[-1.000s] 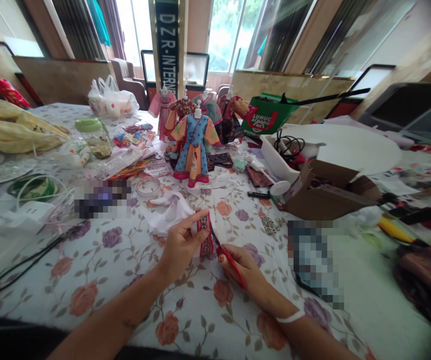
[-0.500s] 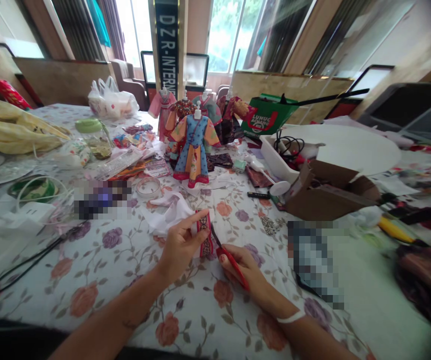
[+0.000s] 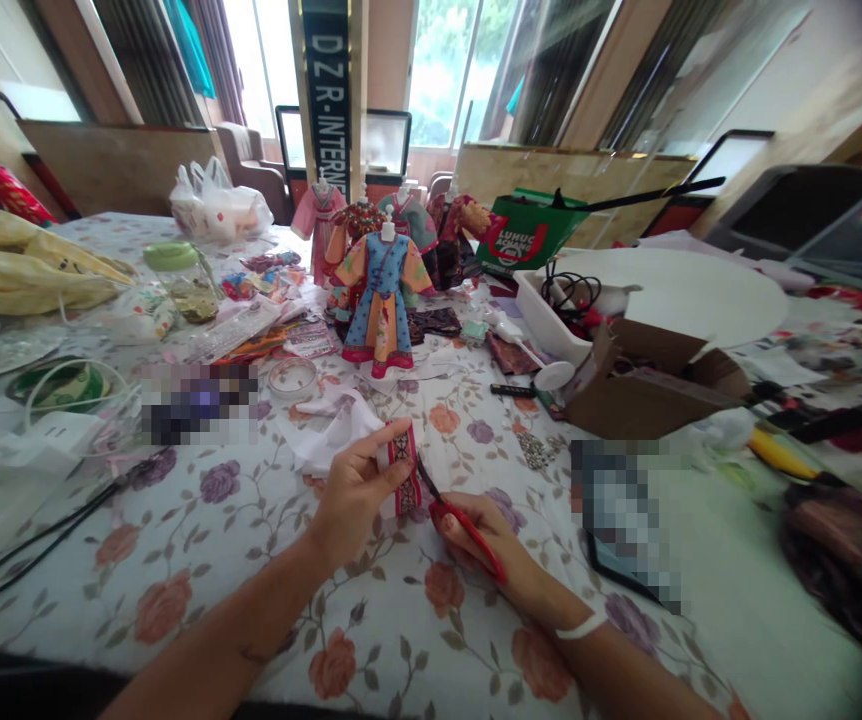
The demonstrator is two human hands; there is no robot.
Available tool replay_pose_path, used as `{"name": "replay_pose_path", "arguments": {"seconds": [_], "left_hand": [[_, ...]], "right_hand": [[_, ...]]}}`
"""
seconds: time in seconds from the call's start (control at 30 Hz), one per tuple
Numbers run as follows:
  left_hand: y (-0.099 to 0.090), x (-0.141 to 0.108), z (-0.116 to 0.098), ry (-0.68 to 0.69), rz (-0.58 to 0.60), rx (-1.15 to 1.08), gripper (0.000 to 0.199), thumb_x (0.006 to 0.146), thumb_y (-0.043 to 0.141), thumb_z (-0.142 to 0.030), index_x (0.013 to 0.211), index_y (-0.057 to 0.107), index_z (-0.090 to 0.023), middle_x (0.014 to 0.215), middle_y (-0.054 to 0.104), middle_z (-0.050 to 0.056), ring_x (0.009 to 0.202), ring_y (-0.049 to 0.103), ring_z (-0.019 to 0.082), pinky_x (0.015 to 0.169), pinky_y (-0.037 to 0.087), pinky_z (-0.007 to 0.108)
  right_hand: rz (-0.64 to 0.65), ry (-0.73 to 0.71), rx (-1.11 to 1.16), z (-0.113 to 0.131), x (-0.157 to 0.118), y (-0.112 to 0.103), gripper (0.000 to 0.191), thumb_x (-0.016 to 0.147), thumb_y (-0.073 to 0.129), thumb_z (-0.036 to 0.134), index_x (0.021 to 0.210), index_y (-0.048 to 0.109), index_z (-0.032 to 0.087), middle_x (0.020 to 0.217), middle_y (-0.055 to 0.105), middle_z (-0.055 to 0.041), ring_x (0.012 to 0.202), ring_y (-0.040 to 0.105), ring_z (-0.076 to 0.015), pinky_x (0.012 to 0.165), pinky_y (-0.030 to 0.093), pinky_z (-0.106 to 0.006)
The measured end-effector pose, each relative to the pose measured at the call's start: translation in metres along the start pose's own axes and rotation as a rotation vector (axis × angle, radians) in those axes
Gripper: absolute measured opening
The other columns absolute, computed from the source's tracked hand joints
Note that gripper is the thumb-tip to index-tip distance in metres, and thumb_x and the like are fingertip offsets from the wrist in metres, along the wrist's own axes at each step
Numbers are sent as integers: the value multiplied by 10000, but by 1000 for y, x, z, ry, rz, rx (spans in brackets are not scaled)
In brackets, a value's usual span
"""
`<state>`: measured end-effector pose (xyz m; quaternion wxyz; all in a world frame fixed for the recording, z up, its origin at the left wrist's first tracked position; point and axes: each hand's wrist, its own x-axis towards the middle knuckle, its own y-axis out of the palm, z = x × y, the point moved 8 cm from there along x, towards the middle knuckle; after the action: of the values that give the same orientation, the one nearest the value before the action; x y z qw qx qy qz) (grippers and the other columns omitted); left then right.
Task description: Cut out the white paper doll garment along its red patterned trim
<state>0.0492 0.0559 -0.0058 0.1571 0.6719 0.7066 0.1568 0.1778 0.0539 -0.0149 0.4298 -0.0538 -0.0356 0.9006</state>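
Note:
Near the middle of the table, my left hand (image 3: 352,490) pinches a patterned woven ribbon (image 3: 404,470) with red edges and a dark motif, held upright between thumb and fingers. My right hand (image 3: 480,535) grips the red handles of a pair of scissors (image 3: 468,530). Its dark blades point up and left, right beside the ribbon's right edge; whether they touch it I cannot tell. White cloth (image 3: 333,430) lies crumpled just behind my left hand. A roll of clear tape (image 3: 292,378) rests farther back.
Small dressed mannequins, one in a blue and orange robe (image 3: 378,300), stand at the back centre. To the right are a cardboard box (image 3: 626,395), a white bin (image 3: 551,325) and a green bag (image 3: 525,235). A white charger (image 3: 63,435) and black strap lie left on the flowered tablecloth (image 3: 213,560).
The whole view has shifted slightly. My hands hold nearly the same pose, with the scissors still beside the ribbon; their handles look slightly farther apart.

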Motion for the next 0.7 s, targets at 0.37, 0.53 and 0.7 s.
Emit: {"name": "replay_pose_path", "arguments": {"seconds": [0.37,0.53,0.7], "left_hand": [[1,-2,4,13,14,163,468,776,707,-262,1233,627,-199,847,677,3,651,523,68,604,445,155],[4,-5,-5,65,2,310,453,791,675,-270,1230,626,-168,824,648,-3,668,518,82,597,442,163],[4,-4,-4,62,10,287,456,792,673,-272,1234,622,-173,772,614,-13,622,472,71,569,425,163]], "right_hand": [[-42,5,64,-9,2,-3,558,791,525,688,554,404,198,454,363,58,419,282,-77,414,194,-233],[-55,-2,65,-10,2,-4,552,794,537,672,544,410,196,449,363,58,418,280,-75,414,198,-231],[-64,25,89,-13,2,-4,538,791,552,660,558,405,198,448,350,66,408,268,-69,400,178,-227]]}}
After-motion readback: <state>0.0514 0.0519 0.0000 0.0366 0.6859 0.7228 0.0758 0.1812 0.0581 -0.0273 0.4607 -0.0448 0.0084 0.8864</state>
